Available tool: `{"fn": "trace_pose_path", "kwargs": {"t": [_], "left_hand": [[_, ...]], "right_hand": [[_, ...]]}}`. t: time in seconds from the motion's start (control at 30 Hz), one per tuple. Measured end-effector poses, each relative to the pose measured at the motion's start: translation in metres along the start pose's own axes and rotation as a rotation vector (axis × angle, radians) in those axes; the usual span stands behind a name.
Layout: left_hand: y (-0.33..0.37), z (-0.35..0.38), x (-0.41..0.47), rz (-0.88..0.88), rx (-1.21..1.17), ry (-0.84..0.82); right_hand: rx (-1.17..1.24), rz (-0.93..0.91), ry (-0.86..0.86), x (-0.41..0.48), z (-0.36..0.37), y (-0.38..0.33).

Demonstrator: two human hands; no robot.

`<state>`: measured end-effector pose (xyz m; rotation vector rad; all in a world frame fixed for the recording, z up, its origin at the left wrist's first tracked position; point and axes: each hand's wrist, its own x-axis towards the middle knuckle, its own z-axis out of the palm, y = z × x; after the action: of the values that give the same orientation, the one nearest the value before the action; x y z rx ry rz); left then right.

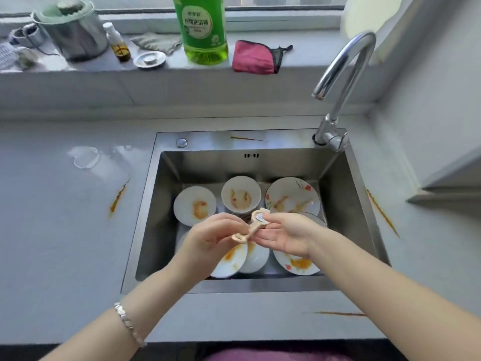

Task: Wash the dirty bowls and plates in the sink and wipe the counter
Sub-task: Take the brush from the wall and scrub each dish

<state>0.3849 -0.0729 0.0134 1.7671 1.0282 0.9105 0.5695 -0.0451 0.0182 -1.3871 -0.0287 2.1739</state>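
Beige looped strip (250,228), steel sink (346,204)

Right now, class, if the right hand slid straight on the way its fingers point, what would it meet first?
Probably the left hand, pinching the other end of the small beige plastic piece; depth is unclear.

1. Light: bright, cool daylight from the window (273,0) along the top edge.
2. Glare: pale sheen on the wet tabletop (52,243); sharp highlights on the faucet (346,61).
3. Shadow: soft shade on the left wall of the sink (156,217).
4. Distortion: wide-angle bowing toward the edges.
5. Focus: sill (182,66) at top left is soft and smeared.
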Motion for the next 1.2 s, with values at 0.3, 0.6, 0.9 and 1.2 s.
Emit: {"fn": "trace_pose_path", "kwargs": {"t": [0.3, 0.6, 0.9, 1.2], "left_hand": [[-0.072, -0.023, -0.013, -0.668, -0.029, -0.091], [-0.179, -0.035, -0.008, -1.256, 0.105, -0.218], [-0.197, -0.014, -0.007, -1.264, -0.17, -0.159], [-0.111, -0.023, 0.008, -1.11, -0.32, -0.072]], "right_hand": [[-0.404, -0.127, 0.37, 0.038, -0.025, 0.007], [-1.184, -0.293, 0.57, 0.027, -0.061, 0.024], [-1.101, -0.324, 0.649, 0.033, -0.062, 0.043], [-0.584, -0.414, 0.549, 0.045, -0.048, 0.034]]}}
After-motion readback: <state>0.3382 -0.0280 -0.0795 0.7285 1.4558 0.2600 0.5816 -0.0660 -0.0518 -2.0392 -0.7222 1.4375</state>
